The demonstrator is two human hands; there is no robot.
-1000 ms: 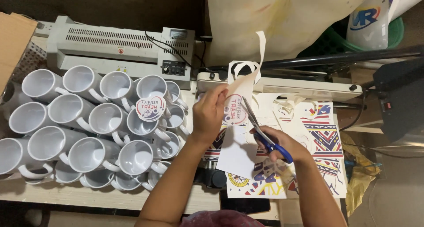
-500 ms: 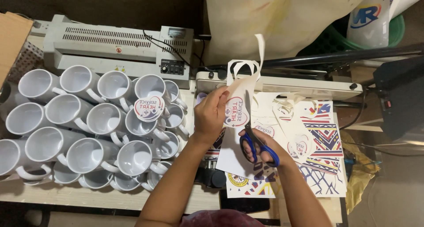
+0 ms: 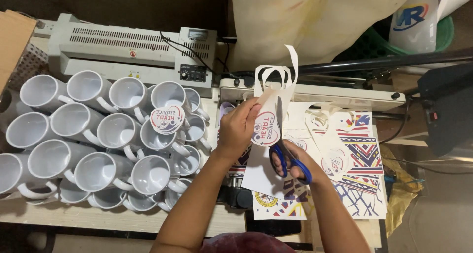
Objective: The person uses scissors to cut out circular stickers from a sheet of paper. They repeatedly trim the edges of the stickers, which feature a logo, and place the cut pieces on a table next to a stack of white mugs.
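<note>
The left hand (image 3: pixel 239 127) pinches a white paper sheet with a round printed emblem (image 3: pixel 266 127); the right hand (image 3: pixel 295 167) grips blue-handled scissors (image 3: pixel 288 154), blades up through the sheet; the cut looks partly round the emblem, loose trimmings curling at twelve o'clock; more printed sheets (image 3: pixel 359 174) wait at three; white ceramic mugs (image 3: pixel 93 149) crowd the table (image 3: pixel 98 218) at nine.
</note>
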